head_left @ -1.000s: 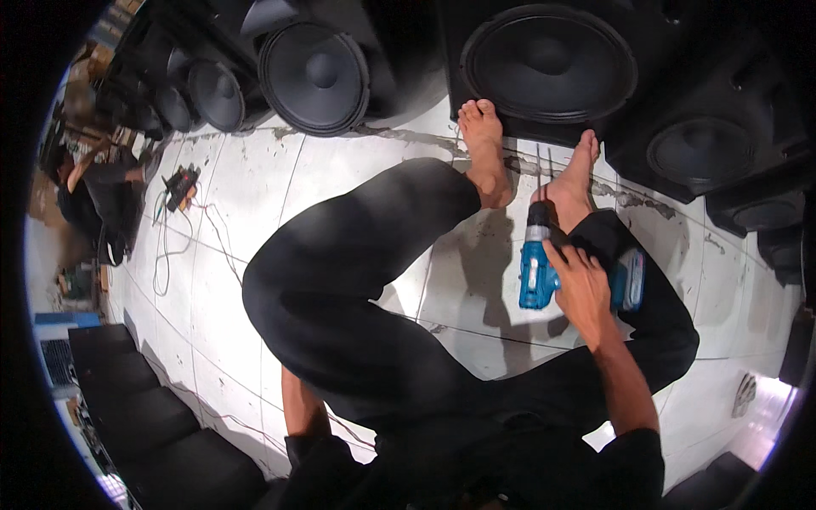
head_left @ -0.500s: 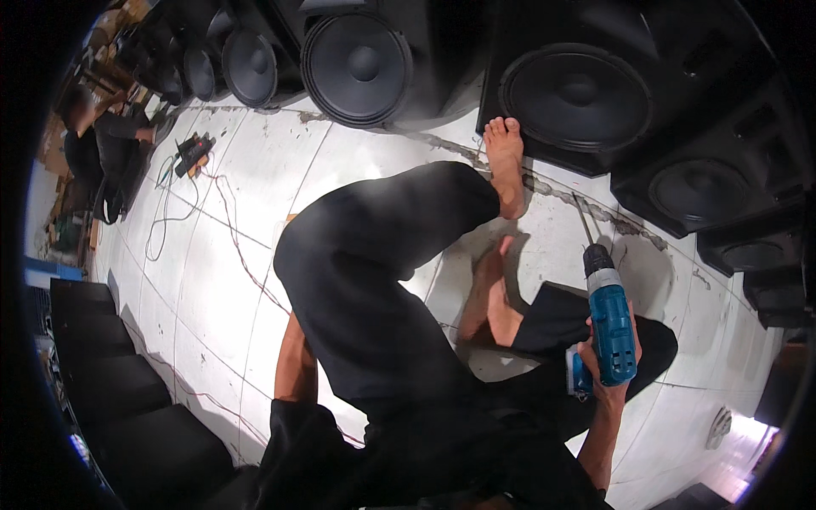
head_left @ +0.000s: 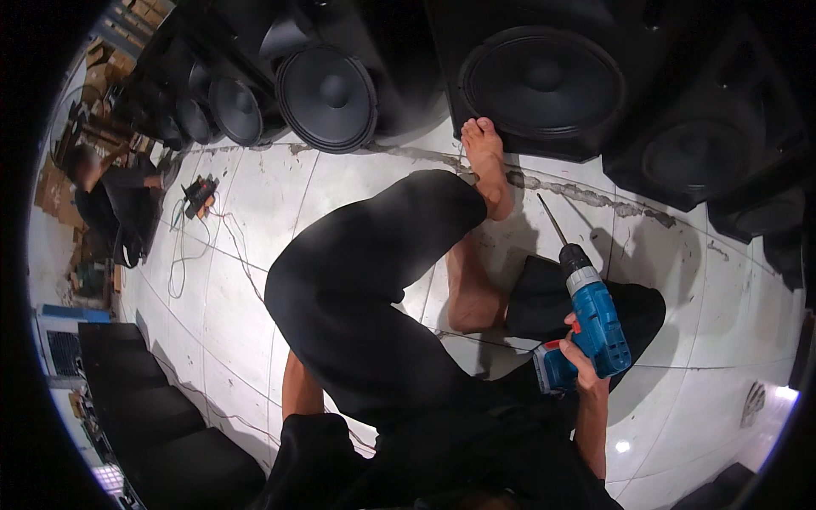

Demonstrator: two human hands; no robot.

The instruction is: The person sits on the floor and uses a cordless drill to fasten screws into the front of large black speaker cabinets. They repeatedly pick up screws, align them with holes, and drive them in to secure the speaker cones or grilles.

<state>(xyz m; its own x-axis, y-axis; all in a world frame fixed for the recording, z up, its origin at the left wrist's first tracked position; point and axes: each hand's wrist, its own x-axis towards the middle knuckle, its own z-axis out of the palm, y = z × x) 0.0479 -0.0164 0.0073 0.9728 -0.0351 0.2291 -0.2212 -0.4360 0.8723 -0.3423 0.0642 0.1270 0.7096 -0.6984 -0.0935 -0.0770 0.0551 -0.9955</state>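
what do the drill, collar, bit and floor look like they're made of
Drill: probably hard plastic, blue, with crisp moulded edges.
Collar: silvery, metal or metal-look plastic; hard to tell.
Bit: likely steel, going by its thin, straight, greyish shaft.
Floor: seemingly glazed ceramic tile, white, with straight joints and a bright glint.

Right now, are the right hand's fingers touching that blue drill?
Touching. The head view shows the fingers of the right hand closed on the blue drill, with no gap.
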